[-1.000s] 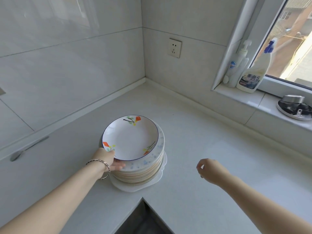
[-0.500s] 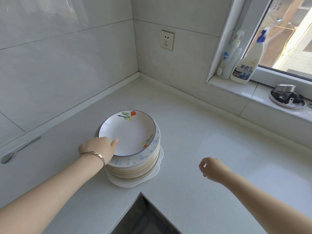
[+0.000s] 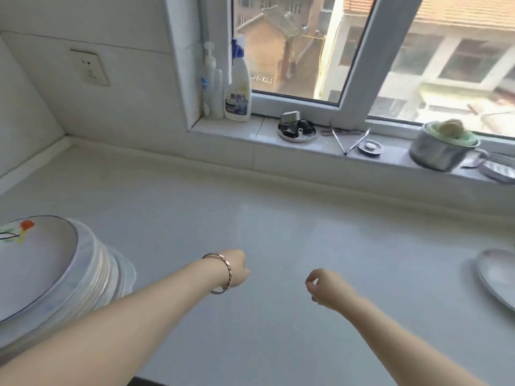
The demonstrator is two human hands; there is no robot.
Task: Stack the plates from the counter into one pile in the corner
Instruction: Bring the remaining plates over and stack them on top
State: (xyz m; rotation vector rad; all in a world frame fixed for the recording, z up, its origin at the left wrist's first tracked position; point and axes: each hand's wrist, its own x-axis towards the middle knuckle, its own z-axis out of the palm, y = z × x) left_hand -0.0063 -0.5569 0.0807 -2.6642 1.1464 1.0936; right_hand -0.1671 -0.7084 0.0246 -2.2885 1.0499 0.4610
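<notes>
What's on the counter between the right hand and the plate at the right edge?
Nothing: in the head view only bare counter separates the right hand from that plate.

Plate stack (image 3: 41, 268), left of the left hand (image 3: 237, 270) fingers: glazed ceramic, glossy. Lone plate (image 3: 496, 277), right of the right hand (image 3: 326, 288) fingers: same gloss. Counter (image 3: 278, 218) under the fingers: smooth, stone-like, low sheen. Bracelet (image 3: 224, 274): polished metal. Beyond the fingertips: pot (image 3: 434, 156), brushed steel; spray bottle (image 3: 237, 90), plastic; wall tiles (image 3: 133, 107), glossy.
</notes>
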